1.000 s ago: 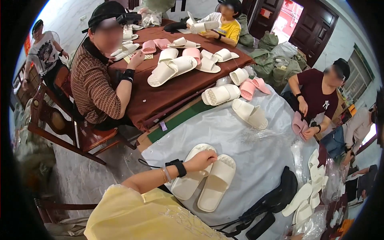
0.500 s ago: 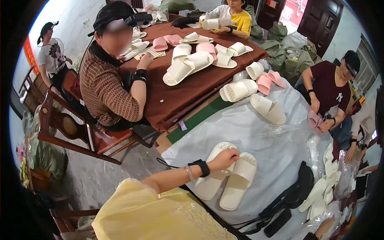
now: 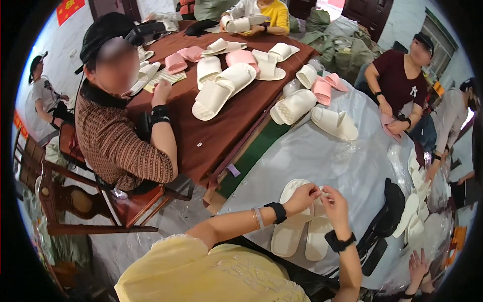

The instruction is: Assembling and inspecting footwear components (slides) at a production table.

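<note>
Where hands are close, white slippers — beneath, paired

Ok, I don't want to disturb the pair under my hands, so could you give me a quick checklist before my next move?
1. Pair together: ok, the left slipper and right slipper lie side by side on the silver-grey cloth.
2. Footbeds up: ok, on both.
3. Hands over the pair: ok, the left hand and right hand come close together above it.
4. Something small between the fingers: cannot tell.
5. Clear view of the right slipper's strap: not ok, the hands partly cover it.
6. Black bag apart from the pair: ok, it lies to the right.
</note>
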Tool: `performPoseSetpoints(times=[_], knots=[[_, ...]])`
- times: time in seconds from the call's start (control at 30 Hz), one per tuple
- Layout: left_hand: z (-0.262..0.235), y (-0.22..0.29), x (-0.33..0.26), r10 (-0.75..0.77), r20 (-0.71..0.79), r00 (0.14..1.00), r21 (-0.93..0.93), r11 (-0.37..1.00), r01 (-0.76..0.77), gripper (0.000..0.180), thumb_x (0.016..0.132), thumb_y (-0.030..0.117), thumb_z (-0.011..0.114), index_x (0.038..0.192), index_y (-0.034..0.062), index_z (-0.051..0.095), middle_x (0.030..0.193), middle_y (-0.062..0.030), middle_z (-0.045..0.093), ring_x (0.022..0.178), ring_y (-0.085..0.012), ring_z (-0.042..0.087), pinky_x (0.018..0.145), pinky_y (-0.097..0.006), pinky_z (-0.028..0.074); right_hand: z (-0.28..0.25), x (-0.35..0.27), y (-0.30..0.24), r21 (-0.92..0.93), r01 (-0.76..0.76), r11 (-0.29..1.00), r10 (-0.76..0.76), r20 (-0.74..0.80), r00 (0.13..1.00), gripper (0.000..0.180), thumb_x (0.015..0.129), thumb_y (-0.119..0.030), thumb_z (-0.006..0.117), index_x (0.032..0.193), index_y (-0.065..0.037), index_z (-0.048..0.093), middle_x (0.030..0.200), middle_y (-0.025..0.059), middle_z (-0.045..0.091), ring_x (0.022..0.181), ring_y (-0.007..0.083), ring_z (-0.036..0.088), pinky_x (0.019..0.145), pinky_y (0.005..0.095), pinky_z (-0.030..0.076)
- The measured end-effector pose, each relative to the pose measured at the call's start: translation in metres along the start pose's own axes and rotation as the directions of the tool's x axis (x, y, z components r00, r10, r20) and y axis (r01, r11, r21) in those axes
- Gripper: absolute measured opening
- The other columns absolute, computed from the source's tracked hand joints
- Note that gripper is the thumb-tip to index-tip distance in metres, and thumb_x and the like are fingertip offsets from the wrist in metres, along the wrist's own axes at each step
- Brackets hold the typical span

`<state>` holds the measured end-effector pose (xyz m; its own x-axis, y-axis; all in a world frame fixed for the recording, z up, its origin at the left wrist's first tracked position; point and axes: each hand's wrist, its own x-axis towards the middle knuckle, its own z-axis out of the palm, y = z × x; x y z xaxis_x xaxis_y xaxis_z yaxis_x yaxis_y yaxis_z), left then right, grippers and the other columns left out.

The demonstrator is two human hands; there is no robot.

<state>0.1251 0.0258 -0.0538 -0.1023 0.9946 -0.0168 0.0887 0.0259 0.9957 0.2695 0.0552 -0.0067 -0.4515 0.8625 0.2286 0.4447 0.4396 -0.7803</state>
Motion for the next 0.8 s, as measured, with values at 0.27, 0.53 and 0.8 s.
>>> performPoseSetpoints(times=[0.27,0.53,0.8], knots=[[-0.008,0.011,0.005,-0.024,0.02,1.0,-0.033,0.999,0.025,0.02,0.083,0.015,0.059,0.09,-0.0029,0.059,0.075,-0.008,0.062,0.066,-0.0131,0.053,0.062,-0.027,0.043,0.019,-0.005,0.009,0.326,-0.259,0.909,0.311,-0.118,0.943,0.012,0.082,-0.003,0.058,0.092,0.001,0.062,0.075,0.0061,0.064,0.063,0.0094,0.058,0.058,0.0217,0.047],[-0.012,0.005,0.01,0.014,0.106,0.994,0.192,0.981,-0.035,0.026,0.081,0.022,0.062,0.09,-0.0014,0.064,0.074,-0.0084,0.065,0.064,-0.0129,0.057,0.06,-0.028,0.046,0.015,-0.017,-0.003,0.023,-0.003,1.0,0.008,-0.217,0.976,0.012,0.079,-0.005,0.06,0.09,-0.003,0.064,0.076,0.0095,0.062,0.063,0.0152,0.058,0.057,0.0258,0.045],[-0.025,-0.002,0.012,-0.24,0.295,0.925,-0.102,0.954,0.28,0.023,0.085,0.021,0.06,0.096,0.0005,0.063,0.086,-0.0007,0.061,0.076,-0.007,0.053,0.068,-0.022,0.044,0.022,-0.02,0.031,0.179,-0.064,0.982,0.105,-0.231,0.967,0.009,0.081,-0.007,0.059,0.088,-0.002,0.062,0.075,0.0091,0.062,0.062,0.0154,0.058,0.058,0.0258,0.046]])
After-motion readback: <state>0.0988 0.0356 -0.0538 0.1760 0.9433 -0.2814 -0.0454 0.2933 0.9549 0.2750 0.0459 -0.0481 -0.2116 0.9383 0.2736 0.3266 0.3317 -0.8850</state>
